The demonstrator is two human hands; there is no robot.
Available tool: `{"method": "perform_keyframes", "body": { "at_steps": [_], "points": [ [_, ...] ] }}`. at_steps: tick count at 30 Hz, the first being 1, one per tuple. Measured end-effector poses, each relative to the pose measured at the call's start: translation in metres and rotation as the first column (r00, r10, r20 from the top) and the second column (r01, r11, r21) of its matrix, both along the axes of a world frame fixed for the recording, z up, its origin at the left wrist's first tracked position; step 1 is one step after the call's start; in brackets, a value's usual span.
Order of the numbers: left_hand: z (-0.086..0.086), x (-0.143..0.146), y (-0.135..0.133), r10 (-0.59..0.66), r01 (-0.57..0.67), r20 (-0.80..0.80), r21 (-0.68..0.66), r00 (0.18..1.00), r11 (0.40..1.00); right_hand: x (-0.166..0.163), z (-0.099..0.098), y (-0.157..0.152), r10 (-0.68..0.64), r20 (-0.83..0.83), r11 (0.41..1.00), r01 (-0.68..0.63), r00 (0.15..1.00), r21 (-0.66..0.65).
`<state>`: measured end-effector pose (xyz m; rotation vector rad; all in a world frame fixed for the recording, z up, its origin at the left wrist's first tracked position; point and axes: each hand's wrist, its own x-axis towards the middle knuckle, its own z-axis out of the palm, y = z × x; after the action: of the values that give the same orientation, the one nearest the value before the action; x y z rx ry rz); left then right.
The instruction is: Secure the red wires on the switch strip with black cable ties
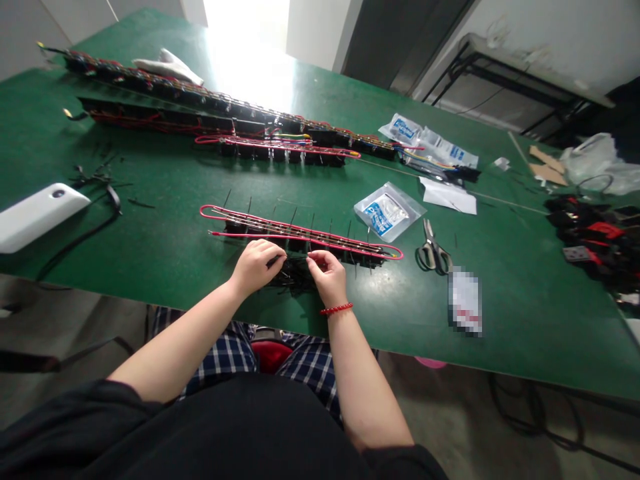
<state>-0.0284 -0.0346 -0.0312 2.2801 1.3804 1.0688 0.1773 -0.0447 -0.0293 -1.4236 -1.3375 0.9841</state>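
Note:
Both my hands meet over a pile of thin black cable ties (pixel 295 279) near the front of the green table. My left hand (pixel 256 265) is closed in a pinch, and my right hand (pixel 329 270), with a red bead bracelet (pixel 337 309) at the wrist, pinches opposite it. A thin black cable tie seems to run between the fingertips, partly hidden. Just beyond the hands lies a black wiring assembly (pixel 305 241) with a looped red wire (pixel 240 218) along its top. Several black tie ends stick up from it.
Scissors (pixel 433 250) and a clear plastic bag (pixel 389 212) lie to the right. Long wired assemblies (pixel 235 107) stretch across the back, with a white glove (pixel 169 67) behind. A white device (pixel 43 215) with a black strap is at left. Black parts (pixel 595 233) are piled far right.

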Motion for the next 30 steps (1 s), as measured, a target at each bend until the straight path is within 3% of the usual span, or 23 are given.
{"method": "perform_keyframes", "body": {
  "at_steps": [13,25,30],
  "points": [
    [0.0,-0.001,0.004,-0.031,0.032,0.083,-0.013,0.996,0.999,0.001,-0.003,0.001,0.031,0.041,0.999,-0.032,0.999,0.013],
    [-0.006,0.001,0.005,-0.023,0.025,0.031,-0.059,0.999,0.998,0.007,-0.005,0.001,-0.024,-0.159,1.0,0.025,0.987,0.005],
    [-0.006,0.0,0.004,-0.027,0.031,0.055,-0.07,0.998,0.997,0.01,-0.007,0.003,-0.108,-0.248,0.994,0.103,0.963,-0.031]
  ]
}}
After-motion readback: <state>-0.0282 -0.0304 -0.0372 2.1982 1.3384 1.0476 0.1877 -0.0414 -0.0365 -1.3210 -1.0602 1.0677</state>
